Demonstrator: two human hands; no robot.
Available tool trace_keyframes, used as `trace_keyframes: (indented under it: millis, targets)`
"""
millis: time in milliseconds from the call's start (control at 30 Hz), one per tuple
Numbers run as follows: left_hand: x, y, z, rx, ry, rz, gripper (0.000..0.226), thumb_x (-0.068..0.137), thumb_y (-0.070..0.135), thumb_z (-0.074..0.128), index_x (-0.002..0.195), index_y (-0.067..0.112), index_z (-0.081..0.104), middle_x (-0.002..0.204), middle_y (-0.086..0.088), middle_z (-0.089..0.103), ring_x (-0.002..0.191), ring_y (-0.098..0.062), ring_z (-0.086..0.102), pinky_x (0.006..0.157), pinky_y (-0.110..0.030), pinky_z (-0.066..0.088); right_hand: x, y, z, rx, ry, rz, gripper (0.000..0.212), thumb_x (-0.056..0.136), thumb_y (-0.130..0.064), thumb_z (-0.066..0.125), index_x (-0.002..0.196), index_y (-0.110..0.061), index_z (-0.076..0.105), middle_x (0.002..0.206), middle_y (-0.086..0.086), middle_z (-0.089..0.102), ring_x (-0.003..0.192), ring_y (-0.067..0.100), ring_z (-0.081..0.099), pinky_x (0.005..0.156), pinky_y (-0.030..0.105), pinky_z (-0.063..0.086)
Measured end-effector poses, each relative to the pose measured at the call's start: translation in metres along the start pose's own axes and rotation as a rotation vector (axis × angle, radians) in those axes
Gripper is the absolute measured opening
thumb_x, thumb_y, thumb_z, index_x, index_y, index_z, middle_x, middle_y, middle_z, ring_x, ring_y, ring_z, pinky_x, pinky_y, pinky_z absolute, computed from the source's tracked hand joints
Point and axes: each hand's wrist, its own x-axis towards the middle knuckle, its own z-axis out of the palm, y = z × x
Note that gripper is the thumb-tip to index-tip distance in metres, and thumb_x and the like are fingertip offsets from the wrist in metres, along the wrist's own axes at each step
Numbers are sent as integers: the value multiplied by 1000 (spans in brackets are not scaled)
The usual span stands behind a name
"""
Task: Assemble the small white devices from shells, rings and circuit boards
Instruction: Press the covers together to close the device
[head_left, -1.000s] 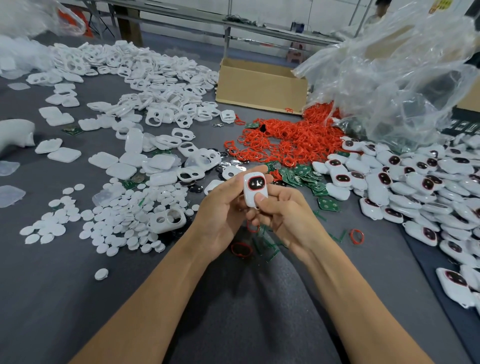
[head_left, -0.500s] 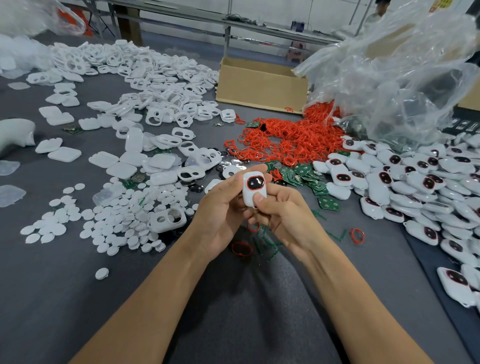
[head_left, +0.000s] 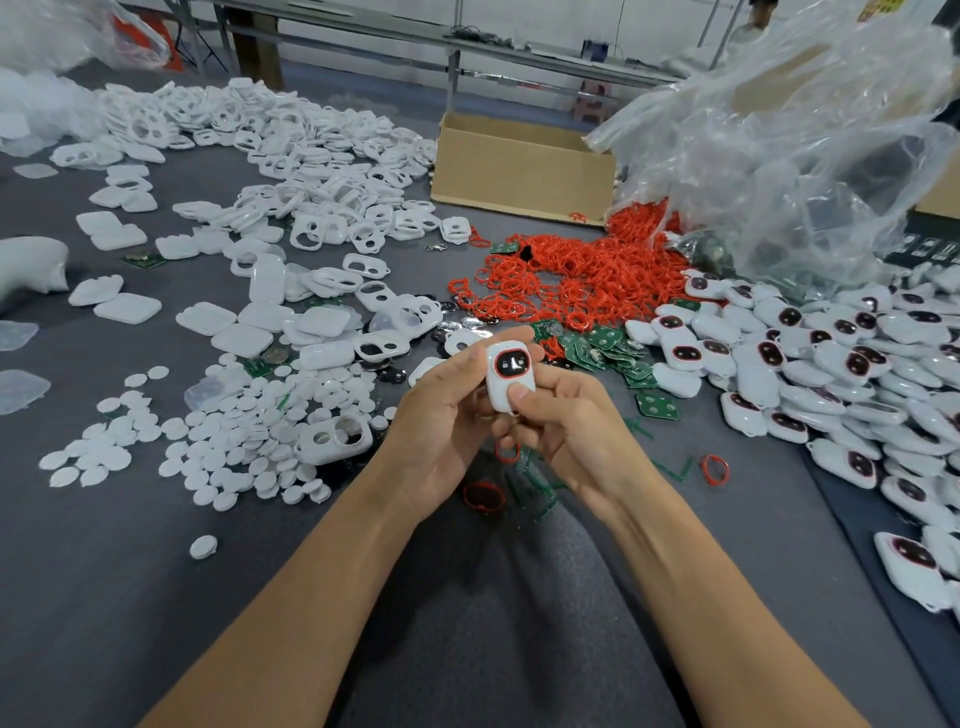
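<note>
Both hands hold one small white device (head_left: 508, 375) above the grey table (head_left: 156, 597); a red ring frames its dark window. My left hand (head_left: 441, 421) grips its left side with thumb and fingers. My right hand (head_left: 561, 421) holds the right side, its thumb pressing the lower front. White shells (head_left: 291, 171) lie heaped at the back left. Red rings (head_left: 571, 275) are piled in the middle. Green circuit boards (head_left: 613, 358) lie just beyond my hands. Assembled devices (head_left: 831, 364) fill the right side.
White round discs (head_left: 249, 431) are scattered left of my hands, with one two-hole shell (head_left: 335, 439) among them. A cardboard box (head_left: 524, 166) stands at the back. A big clear plastic bag (head_left: 805, 145) bulges at the back right. Loose red rings (head_left: 714, 470) lie under my hands.
The device has been turned slightly in my hands, staying in the same place. Nothing else on the table has moved.
</note>
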Motion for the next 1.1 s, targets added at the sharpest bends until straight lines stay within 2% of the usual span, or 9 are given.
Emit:
trace_keyframes:
  millis: [200,300,433,533,700,800,900,1000,1100]
  targets:
    - [1,-1,0,22,30,10,35,100,24,39,109,16,72,98,-9,68,58,-14,43,46,-23,40,0,0,1,18,-19,-5,16,93,6,45,92,5,61,76,13,64,57,14,60,52,22,50]
    - [1,-1,0,35,24,2,36,102,23,35,116,13,67,105,-18,54,58,-18,38,50,-29,39,0,0,0,-6,-6,-15,15,93,6,45,92,6,60,78,18,61,56,15,58,52,22,49]
    - [1,0,-1,50,18,12,36,102,22,34,119,12,64,103,-3,70,59,-16,43,49,-28,38,-1,0,1,-1,-24,-25,17,93,7,44,92,3,61,73,10,66,56,13,60,52,21,50]
    - [0,0,0,36,-5,21,36,96,27,41,110,16,72,104,-15,59,55,-15,42,48,-27,40,-1,-2,0,-13,-27,-13,15,93,7,44,92,5,60,73,12,64,55,14,59,52,22,50]
    - [1,-1,0,68,13,35,36,93,34,44,106,21,75,101,-9,66,79,-32,41,56,-34,39,0,-1,-1,-121,-2,-38,12,92,2,53,100,7,60,79,14,65,63,20,58,56,26,49]
    - [1,-3,-1,142,54,98,33,99,27,42,103,26,75,102,0,73,85,-23,65,69,-37,50,2,2,-2,-393,143,-139,18,80,-4,73,96,-4,65,76,-1,66,68,14,58,67,27,50]
    - [2,-7,-1,279,87,150,27,100,15,46,111,24,70,113,1,71,102,-18,65,87,-37,49,3,3,-3,-531,199,-214,21,75,-3,76,94,-7,67,79,0,68,67,11,58,67,28,50]
    - [3,-8,0,319,116,173,27,100,12,46,115,20,67,105,6,71,95,-13,66,79,-27,52,1,2,-2,-515,193,-182,26,75,1,75,100,-5,68,90,10,73,74,23,66,74,34,54]
    - [3,-5,0,322,227,226,26,101,21,43,110,24,67,98,19,71,92,4,65,80,-21,50,0,4,0,-667,271,-248,31,70,-6,80,96,-16,67,86,-1,73,78,8,67,77,26,52]
